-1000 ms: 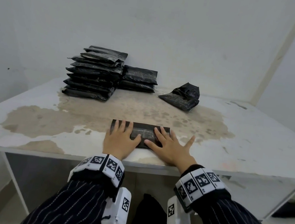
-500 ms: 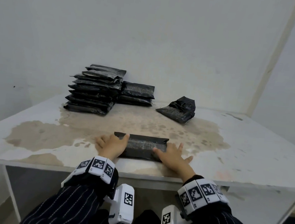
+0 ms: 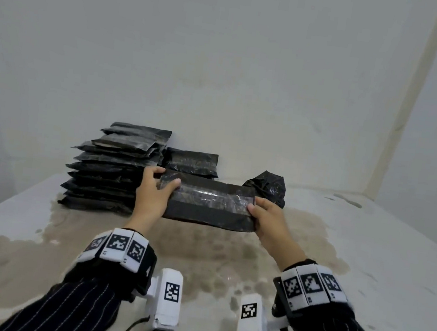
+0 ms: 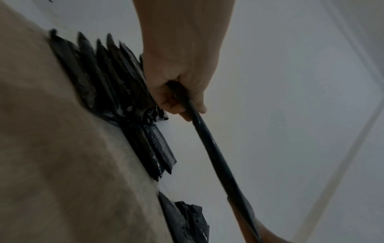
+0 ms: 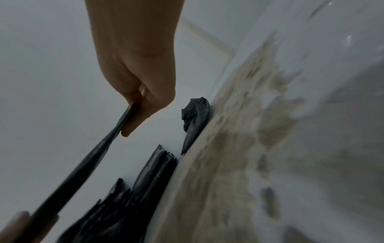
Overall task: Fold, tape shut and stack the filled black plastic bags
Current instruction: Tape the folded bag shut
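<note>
A flat folded black bag [image 3: 211,204] with clear tape along its top face hangs above the table, held level. My left hand [image 3: 153,193] grips its left end, thumb on top, and my right hand [image 3: 266,218] grips its right end. The wrist views show the bag [image 4: 209,148] edge-on as a thin dark strip [image 5: 83,166] pinched between thumb and fingers. Behind it stand a tall stack of taped bags [image 3: 112,169] at the back left and a short stack [image 3: 191,162] beside it. A crumpled, unfolded black bag [image 3: 269,188] lies at the back, right of the stacks.
The white table [image 3: 366,252] has a large worn brown patch in the middle. A pale wall stands just behind the stacks, with a corner at the right. The table's right half holds nothing but small marks.
The hands went from pressing the bag flat at the front edge to gripping its ends. They have lifted it and carried it away from me toward the stacks.
</note>
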